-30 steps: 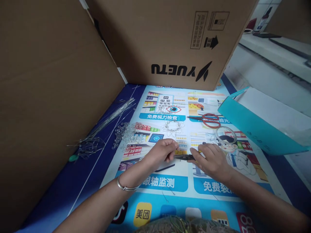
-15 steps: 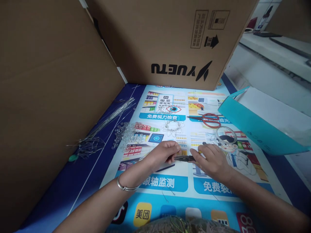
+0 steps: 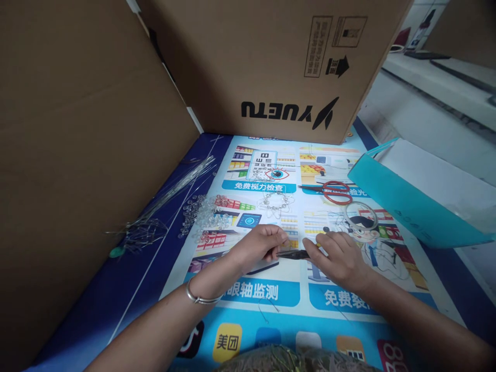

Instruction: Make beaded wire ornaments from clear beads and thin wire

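My right hand [image 3: 339, 256] is wrapped round a pair of needle-nose pliers [image 3: 296, 254], whose dark jaws point left. The jaw tips reach the fingers of my left hand [image 3: 269, 243]. That hand is closed in a pinch; whatever lies between its fingertips is too small to make out. Beyond both hands, a ring of clear beads and thin wire loops [image 3: 276, 201] lies on the printed sheet. Left of it is a spread pile of clear beads [image 3: 203, 212]. Red-handled scissors [image 3: 335, 192] lie beyond my right hand, beside a coil of wire [image 3: 361, 215].
Cardboard panels [image 3: 271, 62] stand at the back and left. At right is a turquoise box [image 3: 422, 196] with a white inside. A bundle of straight wires [image 3: 182, 183] and a tangled wire piece [image 3: 143, 235] lie at left. Wire scraps [image 3: 267, 310] lie near the front.
The pliers' jaws have shifted and turned very slightly at my left fingertips. Both hands stay in nearly the same place, and everything else is unmoved.
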Action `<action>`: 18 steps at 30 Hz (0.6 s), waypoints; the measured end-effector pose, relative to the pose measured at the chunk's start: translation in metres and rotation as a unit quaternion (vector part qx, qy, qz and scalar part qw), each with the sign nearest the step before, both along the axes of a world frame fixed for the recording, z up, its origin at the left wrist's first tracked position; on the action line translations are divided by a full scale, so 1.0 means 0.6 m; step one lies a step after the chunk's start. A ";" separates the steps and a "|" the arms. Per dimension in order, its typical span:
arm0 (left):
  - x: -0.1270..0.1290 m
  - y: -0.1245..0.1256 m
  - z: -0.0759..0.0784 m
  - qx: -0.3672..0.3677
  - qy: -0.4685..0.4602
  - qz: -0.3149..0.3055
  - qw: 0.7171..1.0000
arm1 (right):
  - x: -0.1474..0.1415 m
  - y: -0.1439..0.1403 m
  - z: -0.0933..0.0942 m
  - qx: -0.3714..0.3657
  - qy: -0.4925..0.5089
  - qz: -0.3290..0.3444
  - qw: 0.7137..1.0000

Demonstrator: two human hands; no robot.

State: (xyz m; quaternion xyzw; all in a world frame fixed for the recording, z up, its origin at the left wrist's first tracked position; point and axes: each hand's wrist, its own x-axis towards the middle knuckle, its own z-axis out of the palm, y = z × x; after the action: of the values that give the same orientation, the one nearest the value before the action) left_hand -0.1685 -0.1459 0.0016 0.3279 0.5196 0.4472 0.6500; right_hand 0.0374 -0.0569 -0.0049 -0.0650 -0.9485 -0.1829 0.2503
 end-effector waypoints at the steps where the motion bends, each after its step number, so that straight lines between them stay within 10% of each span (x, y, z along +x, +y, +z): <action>1: 0.000 0.000 0.000 -0.002 -0.002 0.000 1.000 | 0.000 0.000 0.000 -0.001 0.003 0.000 1.000; 18: 0.002 -0.001 -0.002 -0.010 -0.037 -0.007 0.999 | -0.002 0.002 -0.003 -0.004 0.012 0.001 1.000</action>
State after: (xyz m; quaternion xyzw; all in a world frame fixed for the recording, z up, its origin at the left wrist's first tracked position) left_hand -0.1673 -0.1464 0.0003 0.3085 0.4972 0.4492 0.6752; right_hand 0.0364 -0.0554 -0.0067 -0.0673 -0.9461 -0.1786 0.2616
